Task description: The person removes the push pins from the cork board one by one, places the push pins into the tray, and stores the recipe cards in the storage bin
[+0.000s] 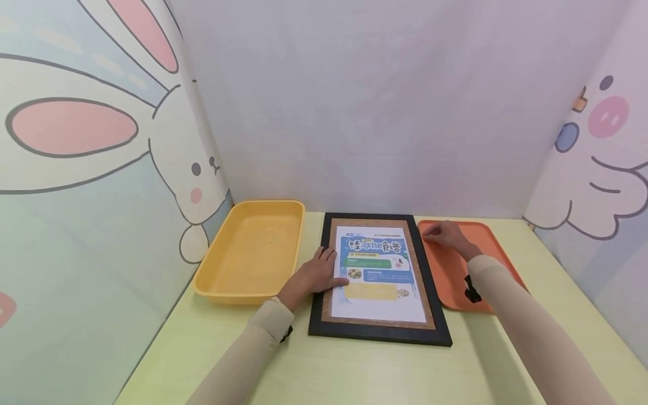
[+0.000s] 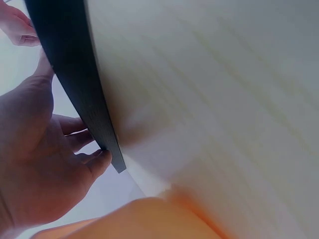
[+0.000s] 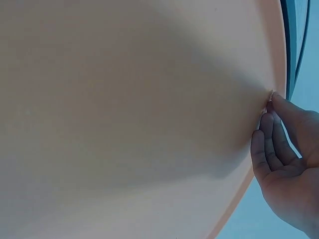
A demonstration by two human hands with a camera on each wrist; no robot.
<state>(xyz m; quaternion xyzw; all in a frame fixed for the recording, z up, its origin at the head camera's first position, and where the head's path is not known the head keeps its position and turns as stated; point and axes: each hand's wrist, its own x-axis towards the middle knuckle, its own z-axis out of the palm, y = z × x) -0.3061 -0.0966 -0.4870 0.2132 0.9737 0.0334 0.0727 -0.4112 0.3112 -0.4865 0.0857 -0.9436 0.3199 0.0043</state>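
A printed sheet [image 1: 381, 309] with blue, green and yellow blocks lies on a brown cork board [image 1: 429, 320] with a black frame [image 1: 377, 333]. My left hand [image 1: 315, 273] rests over the frame's left side, the thumb reaching onto the sheet. In the left wrist view its fingertips touch the black frame [image 2: 82, 74]. Over the far left part of an orange tray [image 1: 458, 284], thumb and fingertips of my right hand [image 1: 450, 237] pinch a tiny pale piece [image 3: 271, 94], mostly hidden by the fingers; I cannot tell its kind. The other right fingers are bent alongside.
A deep yellow tray [image 1: 253, 247] stands left of the board, close to my left forearm. The orange tray lies close along the board's right side. Behind them rises a pale curtain-like wall [image 1: 354, 112], with cartoon-printed side walls. The tabletop [image 1: 354, 371] is light yellow.
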